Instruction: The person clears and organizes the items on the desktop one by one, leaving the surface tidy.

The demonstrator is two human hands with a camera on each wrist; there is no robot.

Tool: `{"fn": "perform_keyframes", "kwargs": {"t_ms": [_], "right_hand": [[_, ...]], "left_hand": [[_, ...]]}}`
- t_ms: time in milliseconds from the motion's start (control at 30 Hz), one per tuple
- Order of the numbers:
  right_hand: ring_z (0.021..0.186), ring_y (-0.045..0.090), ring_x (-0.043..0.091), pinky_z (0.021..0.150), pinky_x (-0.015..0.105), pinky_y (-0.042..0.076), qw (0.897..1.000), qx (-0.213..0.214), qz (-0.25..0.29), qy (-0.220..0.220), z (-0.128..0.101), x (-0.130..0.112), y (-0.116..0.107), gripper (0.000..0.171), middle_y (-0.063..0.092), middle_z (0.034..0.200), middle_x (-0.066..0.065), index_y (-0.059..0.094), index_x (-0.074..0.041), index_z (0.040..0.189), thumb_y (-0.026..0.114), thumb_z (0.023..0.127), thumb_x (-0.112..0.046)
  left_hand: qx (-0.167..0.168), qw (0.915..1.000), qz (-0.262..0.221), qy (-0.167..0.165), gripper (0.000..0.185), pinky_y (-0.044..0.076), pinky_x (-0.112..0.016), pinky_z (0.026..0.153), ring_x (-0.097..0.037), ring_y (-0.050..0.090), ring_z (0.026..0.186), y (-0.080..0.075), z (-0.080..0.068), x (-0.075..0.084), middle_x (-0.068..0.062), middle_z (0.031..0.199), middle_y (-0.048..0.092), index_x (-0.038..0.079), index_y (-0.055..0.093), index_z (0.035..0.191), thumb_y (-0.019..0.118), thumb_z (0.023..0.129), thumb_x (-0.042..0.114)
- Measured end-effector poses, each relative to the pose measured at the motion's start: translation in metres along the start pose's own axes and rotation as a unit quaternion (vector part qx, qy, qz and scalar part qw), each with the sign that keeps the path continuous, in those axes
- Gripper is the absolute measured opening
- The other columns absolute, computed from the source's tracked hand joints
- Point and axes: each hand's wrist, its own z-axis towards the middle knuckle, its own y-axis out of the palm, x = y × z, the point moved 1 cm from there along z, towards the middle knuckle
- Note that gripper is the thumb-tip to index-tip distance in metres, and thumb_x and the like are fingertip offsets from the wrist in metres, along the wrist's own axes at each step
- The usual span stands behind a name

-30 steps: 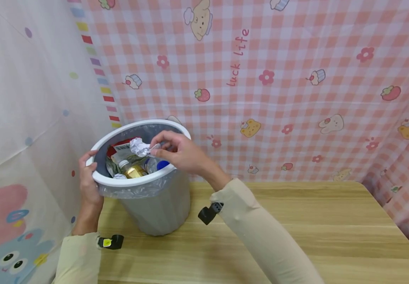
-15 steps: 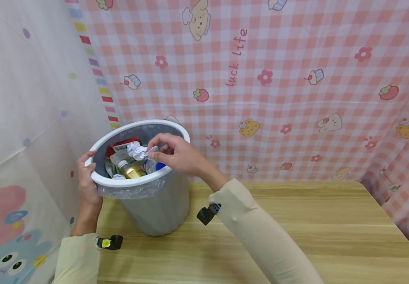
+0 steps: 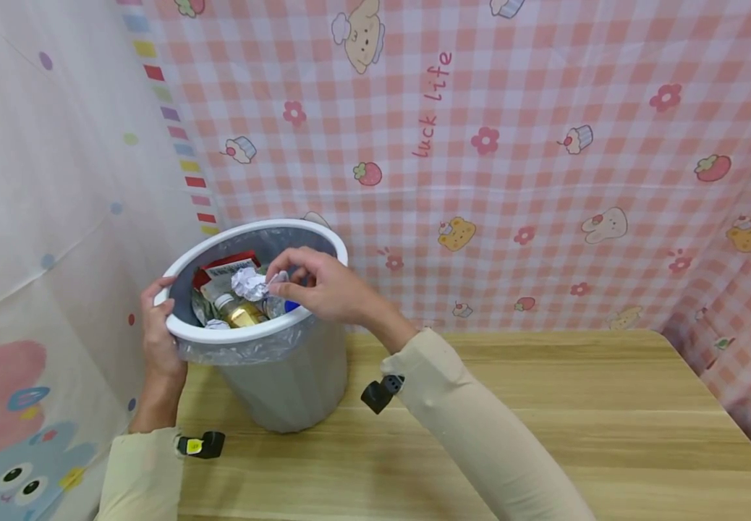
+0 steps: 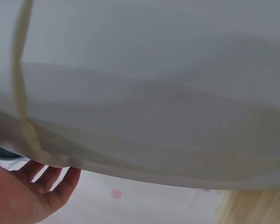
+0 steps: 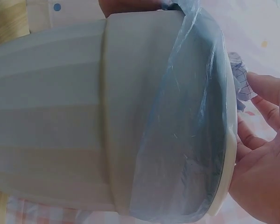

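In the head view a grey trash can (image 3: 291,394) with a white rim stands on the table, leaning slightly toward me. My left hand (image 3: 162,333) grips its rim on the left, thumb and fingers over the edge. Over the mouth, my right hand (image 3: 326,286) pinches a crumpled white paper ball (image 3: 249,284) between thumb and fingers. Grid lines show on the paper ball (image 5: 242,77) in the right wrist view. Inside lie a bottle with golden liquid (image 3: 243,312), a red and white packet (image 3: 222,271) and a clear bottle with a blue part, half hidden.
A clear plastic liner (image 3: 245,352) folds over the rim. The wooden table (image 3: 512,434) extends to the right. Behind it hangs a pink checked cloth (image 3: 532,181); a white cartoon-printed cloth (image 3: 56,217) hangs close on the left.
My right hand has moved slightly down and left, carrying the paper ball lower into the can's mouth. My left hand keeps its place on the rim.
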Motion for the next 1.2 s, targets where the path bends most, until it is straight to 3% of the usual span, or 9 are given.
{"fn": "perform_keyframes", "kwargs": {"t_ms": [200,433,567,800,1067,1200], "right_hand": [[0.088,0.058,0.015,0.076,0.026,0.047,1.0,0.005,-0.009,-0.01,-0.003,-0.002,0.0,0.021,0.06,0.116,0.007,0.063,-0.01,0.118,0.06,0.099,-0.017],[0.087,0.058,0.016,0.072,0.028,0.047,1.0,0.03,0.002,0.0,-0.011,0.001,-0.003,0.024,0.061,0.113,0.008,0.061,-0.01,0.121,0.06,0.099,-0.018],[0.097,0.059,0.015,0.081,0.03,0.049,0.999,0.05,0.01,-0.01,-0.018,0.003,-0.004,0.024,0.061,0.121,0.01,0.062,-0.007,0.12,0.061,0.098,-0.015],[0.102,0.055,0.014,0.091,0.03,0.046,0.995,0.087,0.022,-0.032,-0.03,0.003,-0.009,0.022,0.062,0.118,0.01,0.063,-0.005,0.118,0.061,0.097,-0.013],[0.101,0.057,0.017,0.085,0.033,0.05,0.992,0.119,0.039,-0.02,-0.056,0.007,-0.015,0.022,0.061,0.114,0.007,0.064,-0.005,0.116,0.061,0.096,-0.013],[0.098,0.059,0.02,0.083,0.033,0.05,0.99,0.132,0.045,-0.013,-0.069,0.014,-0.016,0.021,0.062,0.109,0.009,0.064,-0.005,0.115,0.062,0.096,-0.013]], "left_hand": [[-0.004,0.9996,0.025,-0.01,0.044,0.021,-0.039,0.118,-0.022,0.031,0.134,-0.002,0.0,0.0,-0.003,0.152,0.03,0.018,0.039,0.142,0.027,0.101,0.026],[-0.007,0.999,0.041,-0.015,0.043,0.023,-0.041,0.118,-0.022,0.031,0.133,-0.002,-0.001,0.001,-0.002,0.152,0.029,0.02,0.038,0.142,0.029,0.101,0.026],[-0.008,0.9987,0.046,-0.018,0.043,0.023,-0.042,0.118,-0.022,0.03,0.133,-0.002,-0.001,0.002,-0.001,0.153,0.028,0.02,0.038,0.143,0.03,0.101,0.027],[-0.012,0.999,0.037,-0.023,0.044,0.02,-0.039,0.118,-0.022,0.029,0.136,-0.004,-0.001,0.003,-0.003,0.154,0.027,0.018,0.037,0.144,0.027,0.101,0.024],[-0.058,0.9915,0.094,-0.068,0.052,0.016,-0.045,0.12,-0.023,0.022,0.145,-0.011,0.001,0.01,-0.004,0.162,0.018,0.027,0.021,0.156,0.026,0.104,0.029],[-0.043,0.9868,0.14,-0.069,0.052,0.018,-0.045,0.12,-0.024,0.025,0.146,-0.014,0.0,0.016,-0.003,0.163,0.021,0.031,0.022,0.157,0.028,0.106,0.033]]}}
